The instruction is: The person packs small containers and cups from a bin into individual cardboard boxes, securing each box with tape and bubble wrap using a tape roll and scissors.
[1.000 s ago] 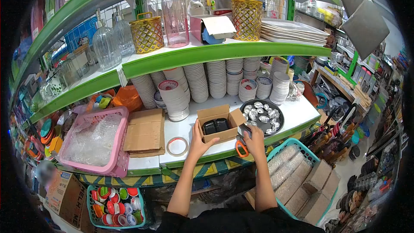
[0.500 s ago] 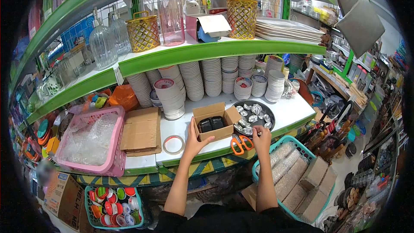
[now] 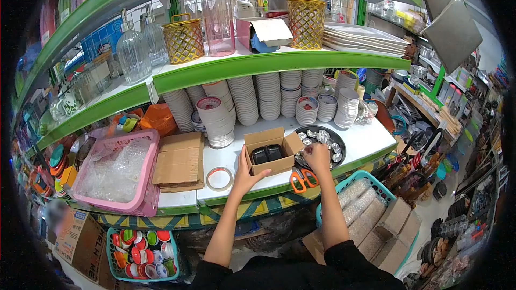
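The small corrugated cardboard box [image 3: 271, 153] sits on my white counter [image 3: 368, 133], open top up, flaps splayed, long axis left to right, two glossy black pieces [image 3: 267, 154] inside. My left hand [image 3: 244, 174] spreads against its left wall. My right hand [image 3: 317, 156] curls over the round black tray [image 3: 339, 142] of crinkled foil lumps [image 3: 323, 136]; pinching or not, I cannot tell.

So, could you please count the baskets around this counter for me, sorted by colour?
Gold wire baskets: 2
Pink basket: 1
Teal baskets: 2
Total: 5
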The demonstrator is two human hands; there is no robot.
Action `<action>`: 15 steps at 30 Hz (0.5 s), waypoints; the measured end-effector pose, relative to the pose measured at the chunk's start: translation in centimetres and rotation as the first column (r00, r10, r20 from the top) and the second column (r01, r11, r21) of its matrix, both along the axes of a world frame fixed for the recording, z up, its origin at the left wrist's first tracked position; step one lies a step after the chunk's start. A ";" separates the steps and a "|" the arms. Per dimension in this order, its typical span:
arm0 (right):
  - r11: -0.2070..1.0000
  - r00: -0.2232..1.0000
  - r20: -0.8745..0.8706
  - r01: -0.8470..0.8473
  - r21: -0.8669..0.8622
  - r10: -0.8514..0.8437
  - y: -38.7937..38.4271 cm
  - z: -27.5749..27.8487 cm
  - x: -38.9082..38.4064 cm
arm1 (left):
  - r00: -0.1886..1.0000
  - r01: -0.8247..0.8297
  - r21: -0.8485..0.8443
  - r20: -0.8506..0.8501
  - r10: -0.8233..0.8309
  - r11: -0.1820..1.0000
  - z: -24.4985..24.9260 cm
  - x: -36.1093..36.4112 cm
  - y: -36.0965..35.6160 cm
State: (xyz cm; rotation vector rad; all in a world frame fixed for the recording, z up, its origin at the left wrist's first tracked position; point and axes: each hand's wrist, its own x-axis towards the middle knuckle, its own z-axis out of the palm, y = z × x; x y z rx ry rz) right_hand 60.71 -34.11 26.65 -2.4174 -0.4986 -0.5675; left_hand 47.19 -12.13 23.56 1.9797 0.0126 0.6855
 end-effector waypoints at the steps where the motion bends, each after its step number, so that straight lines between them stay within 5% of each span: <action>1: 0.999 1.000 -0.014 0.005 -0.041 -0.005 0.1 -0.1 0.1 | 1.000 0.005 -0.011 0.001 -0.005 1.000 0.0 0.0 -0.1; 9: 0.988 0.998 -0.012 0.058 -0.145 -0.060 0.4 -0.8 0.7 | 0.999 0.033 -0.046 0.000 -0.033 0.998 -0.3 0.3 0.0; 15: 0.995 0.992 -0.128 0.012 0.095 0.001 -0.2 0.4 0.7 | 1.000 0.013 -0.033 -0.011 -0.014 0.999 0.1 0.0 -0.2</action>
